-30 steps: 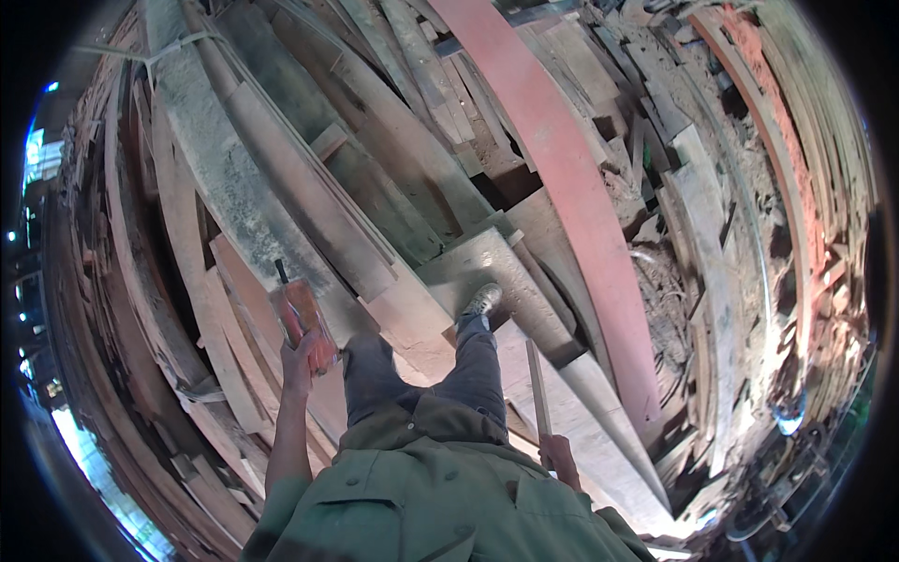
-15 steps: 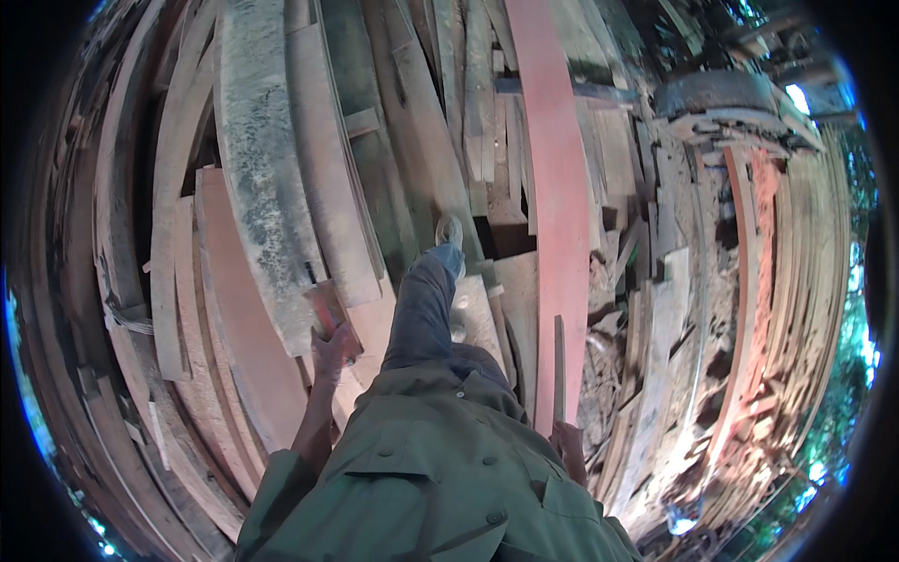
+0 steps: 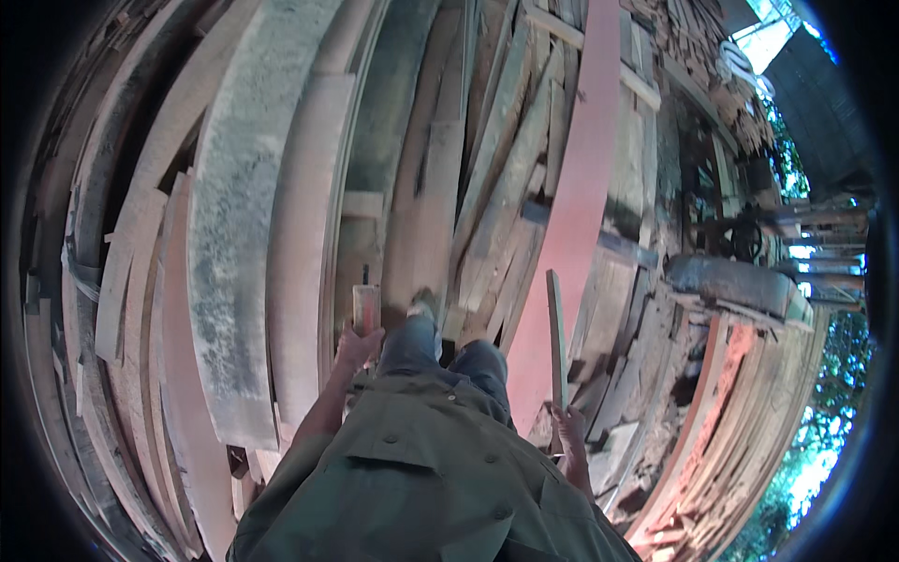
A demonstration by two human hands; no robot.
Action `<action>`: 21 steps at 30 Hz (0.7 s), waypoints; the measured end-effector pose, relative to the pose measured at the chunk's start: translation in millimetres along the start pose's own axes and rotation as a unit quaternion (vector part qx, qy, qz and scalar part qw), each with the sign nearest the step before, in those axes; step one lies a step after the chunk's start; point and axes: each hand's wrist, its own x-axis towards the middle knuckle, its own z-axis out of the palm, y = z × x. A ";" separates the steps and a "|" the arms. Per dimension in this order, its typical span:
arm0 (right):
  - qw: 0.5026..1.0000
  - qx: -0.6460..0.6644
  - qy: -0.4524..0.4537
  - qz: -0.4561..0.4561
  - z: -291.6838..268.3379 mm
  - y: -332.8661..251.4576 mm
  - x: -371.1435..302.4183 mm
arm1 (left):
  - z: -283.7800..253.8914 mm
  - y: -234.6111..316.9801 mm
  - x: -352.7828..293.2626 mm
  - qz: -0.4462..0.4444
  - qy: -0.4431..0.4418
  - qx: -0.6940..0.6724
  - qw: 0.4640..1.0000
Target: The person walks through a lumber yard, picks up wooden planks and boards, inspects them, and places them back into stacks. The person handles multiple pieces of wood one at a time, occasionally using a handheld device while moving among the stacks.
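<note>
My left hand (image 3: pixel 357 349) is closed round the lower end of a small reddish rectangular block (image 3: pixel 367 307) with pale edges and a dark pin at its top. What kind of tool it is, I cannot make out. In my right hand (image 3: pixel 569 433) a narrow wooden slat (image 3: pixel 556 337) points upward, away from my body. Behind the slat runs a long pinkish-red plank (image 3: pixel 579 178), which reaches from beside my legs to the far edge. The slat overlaps the plank in the view; whether they touch, I cannot tell.
Stacked long boards fill the left, among them a grey mottled plank (image 3: pixel 245 206). A loose short wood piece (image 3: pixel 363 204) lies across boards ahead. To the right are scrap wood, a dark curved log-like piece (image 3: pixel 729 281) and a pile of sunlit planks (image 3: pixel 749 412). Foliage shows beyond.
My view has turned and my body has moved forward between the boards. The block in my left hand now stands more upright; the slat in my right hand shows more of its length.
</note>
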 end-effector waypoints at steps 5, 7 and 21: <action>0.972 -0.227 -0.038 -0.050 -21.8 -117.2 121.3 | 16.7 28.5 33.7 -0.027 0.072 0.007 0.997; 0.980 -0.176 -0.070 -0.053 -22.6 -163.0 170.8 | 28.1 32.9 50.6 -0.076 0.082 -0.037 0.993; 0.791 -0.367 -0.294 -0.392 2.0 -454.3 596.7 | 245.3 115.0 119.3 -0.297 0.371 -0.428 0.769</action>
